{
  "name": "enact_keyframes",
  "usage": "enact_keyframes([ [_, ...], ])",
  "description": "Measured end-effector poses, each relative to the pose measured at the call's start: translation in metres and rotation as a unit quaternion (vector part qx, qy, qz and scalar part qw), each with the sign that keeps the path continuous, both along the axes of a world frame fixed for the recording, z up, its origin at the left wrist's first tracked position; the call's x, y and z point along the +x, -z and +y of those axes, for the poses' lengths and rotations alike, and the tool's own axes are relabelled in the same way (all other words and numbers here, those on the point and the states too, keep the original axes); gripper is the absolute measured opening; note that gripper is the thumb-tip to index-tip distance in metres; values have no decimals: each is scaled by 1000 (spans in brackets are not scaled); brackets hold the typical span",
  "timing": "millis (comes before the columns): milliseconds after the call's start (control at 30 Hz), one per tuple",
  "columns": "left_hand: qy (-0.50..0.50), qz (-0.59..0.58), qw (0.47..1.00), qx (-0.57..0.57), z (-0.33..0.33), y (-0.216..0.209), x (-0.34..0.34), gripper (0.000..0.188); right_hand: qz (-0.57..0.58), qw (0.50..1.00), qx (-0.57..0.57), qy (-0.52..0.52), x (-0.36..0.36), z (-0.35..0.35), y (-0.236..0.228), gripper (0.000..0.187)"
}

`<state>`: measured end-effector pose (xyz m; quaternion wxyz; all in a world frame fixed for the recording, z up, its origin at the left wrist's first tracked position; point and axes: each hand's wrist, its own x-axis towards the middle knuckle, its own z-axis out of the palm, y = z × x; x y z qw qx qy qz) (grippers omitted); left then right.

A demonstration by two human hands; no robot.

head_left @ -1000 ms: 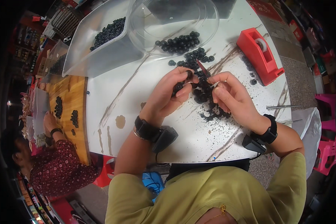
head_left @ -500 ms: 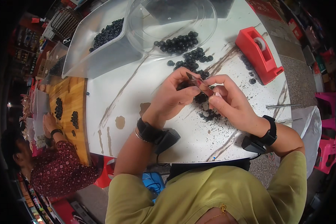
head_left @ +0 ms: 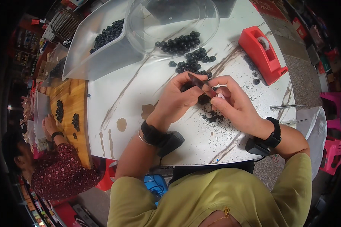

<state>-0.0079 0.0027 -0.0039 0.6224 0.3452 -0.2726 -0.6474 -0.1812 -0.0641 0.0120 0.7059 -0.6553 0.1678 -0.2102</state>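
My right hand (head_left: 233,100) is closed round a small knife, its flat blade (head_left: 197,81) pointing up and left, with a bit of white handle (head_left: 220,96) by the thumb. My left hand (head_left: 180,94) is closed, thumb and fingers pinching at the blade. Within its curled fingers a dark piece (head_left: 186,86) shows only in part. Both hands meet over the white table (head_left: 129,94). Beneath them lie black crumbs and shavings (head_left: 212,116). Just beyond the fingers are several loose round black beads (head_left: 193,60), some showing a hole.
A clear round lid (head_left: 216,22) with black beads lies at the back, beside a translucent bin (head_left: 98,62) holding many more. A red tape dispenser (head_left: 263,56) stands right, metal rods (head_left: 288,107) at the edge. Left, a co-worker (head_left: 60,170) reaches over a wooden board (head_left: 74,142).
The blade has tilted slightly between my fingers and shows more of its dark flat face. My left wrist has shifted a little to the right. The rest stays nearly the same.
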Motion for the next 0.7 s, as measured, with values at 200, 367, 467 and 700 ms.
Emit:
enact_keyframes([
  [200, 8, 16, 999, -28, 0, 2, 0, 21, 16, 999, -41, 5, -1, -1, -1, 33],
  [367, 11, 34, 999, -38, -1, 4, -1, 21, 35, 996, -86, 12, -2, -1, 0, 35],
  [467, 20, 21, 999, -34, 0, 6, 2, 25, 48, 995, -92, 10, -1, -2, -1, 34],
  [700, 27, -4, 999, -38, 0, 9, 2, 26, 66, 994, -88, 7, -3, -1, -4, 32],
])
